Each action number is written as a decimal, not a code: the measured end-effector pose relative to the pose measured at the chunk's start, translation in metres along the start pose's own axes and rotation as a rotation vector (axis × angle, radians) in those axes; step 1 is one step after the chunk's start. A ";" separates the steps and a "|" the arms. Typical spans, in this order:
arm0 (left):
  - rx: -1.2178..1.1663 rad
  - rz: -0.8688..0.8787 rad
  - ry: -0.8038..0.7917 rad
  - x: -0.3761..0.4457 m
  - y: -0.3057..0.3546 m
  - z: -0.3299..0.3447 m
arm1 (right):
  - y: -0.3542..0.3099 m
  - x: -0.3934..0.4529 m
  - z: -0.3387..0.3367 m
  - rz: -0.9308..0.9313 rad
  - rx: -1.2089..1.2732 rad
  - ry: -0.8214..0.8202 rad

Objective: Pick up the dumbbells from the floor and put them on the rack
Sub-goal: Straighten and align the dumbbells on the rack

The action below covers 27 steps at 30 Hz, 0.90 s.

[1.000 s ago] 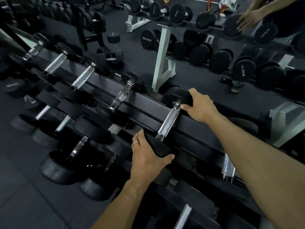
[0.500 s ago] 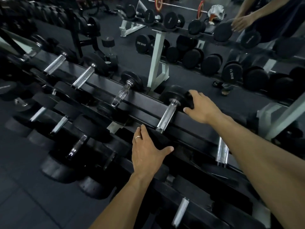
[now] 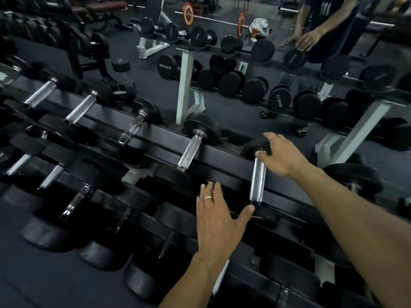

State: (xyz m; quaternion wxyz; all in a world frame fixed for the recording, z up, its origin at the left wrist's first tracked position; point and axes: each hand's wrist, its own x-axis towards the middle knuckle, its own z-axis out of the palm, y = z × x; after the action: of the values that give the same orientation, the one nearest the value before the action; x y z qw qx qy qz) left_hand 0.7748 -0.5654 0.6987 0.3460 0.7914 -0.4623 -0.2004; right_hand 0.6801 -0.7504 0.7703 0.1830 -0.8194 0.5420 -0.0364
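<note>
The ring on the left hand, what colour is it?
Silver-coloured ring on the left hand, head view.

A: Where's the dumbbell (image 3: 257, 176)?

B: Across the top tier of the rack (image 3: 222, 156), chrome handle running near to far, tilted a little. Its far black head sits over the far rail; the near head is mostly hidden.

A: And the rack?

B: Dark, slanted rails running left to right, more black-headed, chrome-handled dumbbells in a row to its left, lower tiers nearer.
</note>
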 end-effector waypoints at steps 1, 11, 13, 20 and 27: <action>-0.004 -0.026 -0.028 -0.003 0.005 0.011 | 0.007 0.001 0.001 -0.003 0.004 -0.016; -0.186 -0.293 0.025 -0.009 0.048 0.092 | 0.049 0.030 0.000 -0.088 0.048 -0.073; -0.171 -0.293 0.032 -0.008 0.048 0.094 | 0.054 0.033 0.000 -0.109 0.045 -0.058; -0.169 -0.258 0.021 -0.006 0.045 0.094 | 0.065 0.033 0.001 -0.182 0.035 0.004; -0.094 -0.212 -0.090 0.005 0.033 0.079 | 0.081 0.027 0.007 -0.127 0.063 0.057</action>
State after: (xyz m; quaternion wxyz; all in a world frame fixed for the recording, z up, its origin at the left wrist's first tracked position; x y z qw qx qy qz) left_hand 0.7073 -0.6100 0.6695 0.3387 0.8090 -0.3811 -0.2926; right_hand 0.6223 -0.8011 0.7321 0.1903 -0.8447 0.4924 -0.0884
